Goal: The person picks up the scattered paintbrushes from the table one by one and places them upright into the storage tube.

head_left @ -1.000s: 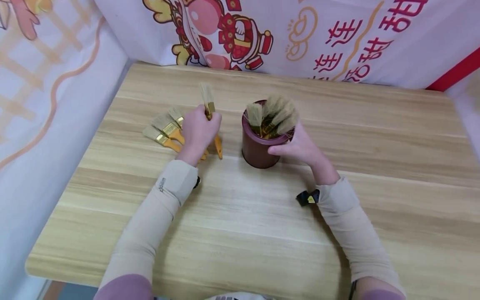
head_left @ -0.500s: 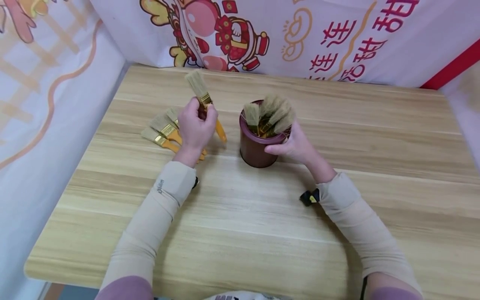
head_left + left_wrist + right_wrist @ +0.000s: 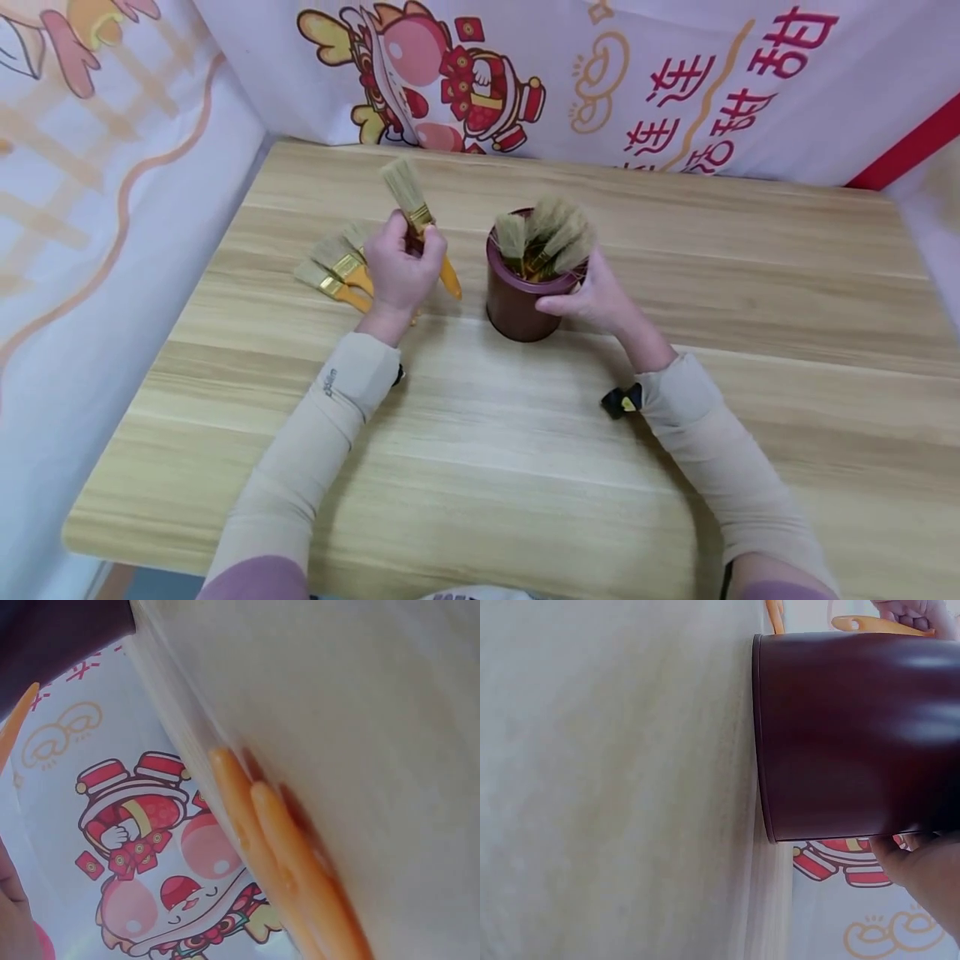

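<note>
In the head view my left hand (image 3: 405,265) grips a paintbrush (image 3: 407,188) raised above the table, its pale bristles pointing up and its orange handle slanting down to the right. Several more paintbrushes (image 3: 341,271) lie fanned on the table beside that hand, partly hidden by it; their orange handles (image 3: 289,862) show in the left wrist view. A dark red-brown can (image 3: 521,310) stands upright with several brushes (image 3: 551,233) in it, bristles up. My right hand (image 3: 596,292) holds the can by its right side, thumb in front near the rim; its other fingers are mostly hidden behind.
The wooden table (image 3: 487,467) reaches to a white printed sheet (image 3: 570,75) at the back. Another printed sheet (image 3: 150,208) hangs along the left edge. A small black device (image 3: 621,402) is fixed at my right wrist.
My left hand has lifted the paintbrush a little off the table and tilted it, its handle end swinging right, closer to the can. My right hand keeps its hold on the can.
</note>
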Tool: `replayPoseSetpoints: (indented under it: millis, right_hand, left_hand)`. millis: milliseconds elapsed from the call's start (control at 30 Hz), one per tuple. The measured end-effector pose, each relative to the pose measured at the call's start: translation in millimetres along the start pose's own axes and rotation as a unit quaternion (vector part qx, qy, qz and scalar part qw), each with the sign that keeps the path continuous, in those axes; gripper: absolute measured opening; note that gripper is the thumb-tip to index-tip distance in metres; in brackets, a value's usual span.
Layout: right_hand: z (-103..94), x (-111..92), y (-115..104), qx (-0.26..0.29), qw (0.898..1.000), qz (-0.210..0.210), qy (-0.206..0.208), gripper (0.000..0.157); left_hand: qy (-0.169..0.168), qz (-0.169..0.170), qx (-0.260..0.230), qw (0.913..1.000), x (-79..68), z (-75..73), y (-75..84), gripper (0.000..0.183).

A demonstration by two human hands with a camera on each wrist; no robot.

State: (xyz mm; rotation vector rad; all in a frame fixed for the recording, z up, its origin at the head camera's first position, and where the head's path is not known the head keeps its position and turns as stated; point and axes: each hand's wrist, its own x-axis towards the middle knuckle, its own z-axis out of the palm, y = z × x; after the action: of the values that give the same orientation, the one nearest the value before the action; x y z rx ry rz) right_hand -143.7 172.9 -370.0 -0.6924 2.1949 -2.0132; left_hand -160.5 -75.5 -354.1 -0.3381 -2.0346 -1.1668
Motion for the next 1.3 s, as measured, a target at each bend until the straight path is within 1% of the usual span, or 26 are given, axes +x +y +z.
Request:
replayPoseSetpoints:
  millis: [67, 133, 300, 467, 800, 900, 1000, 1067, 1167, 1300]
  right_hand:
    - [-0.5, -2, 0, 0.000, 1.000, 0.004, -0.004, 0.098]
    - [-1.3, -4, 0, -0.002, 1.000, 0.010, -0.005, 0.099]
    - [-2.6, -6, -1, -0.007, 1.000, 0.017, -0.007, 0.098]
    - [-1.8, -5, -3, -0.014, 1.000, 0.018, -0.012, 0.098]
    - [-1.6, -1, -2, -0.006, 1.000, 0.009, -0.023, 0.097]
    - [-2.0, -1, -1, -0.001, 1.000, 0.011, -0.023, 0.099]
    - [-2.6, -1, -1, 0.003, 1.000, 0.010, -0.022, 0.099]
    - [-3.1, -1, 0, 0.005, 1.000, 0.009, -0.020, 0.099]
    - [-3.5, -1, 0, 0.003, 1.000, 0.010, -0.018, 0.098]
    - [-2.5, -1, -1, 0.006, 1.000, 0.009, -0.020, 0.097]
  left_hand:
    - [0.002, 0.000, -0.009, 1.0000, -1.2, 0.4, 2.6, 0.022]
    - [-0.004, 0.004, -0.019, 0.9998, -1.6, 0.4, 6.5, 0.020]
    - [-0.026, 0.032, -0.041, 0.9983, -0.2, -0.1, 19.8, 0.019]
    - [-0.020, 0.048, -0.055, 0.9971, 2.8, -0.2, 30.7, 0.021]
    - [-0.036, 0.068, -0.062, 0.9951, -2.0, 3.1, 39.1, 0.020]
    - [-0.038, 0.088, -0.062, 0.9934, -0.5, 3.0, 43.5, 0.020]
    - [-0.041, 0.114, -0.063, 0.9907, 1.7, 2.5, 50.6, 0.020]
    - [-0.043, 0.124, -0.066, 0.9892, 3.4, 2.6, 55.5, 0.021]
    - [-0.045, 0.124, -0.077, 0.9883, 5.8, 3.8, 61.0, 0.021]
    - [-0.044, 0.126, -0.078, 0.9880, 6.5, 5.7, 64.8, 0.020]
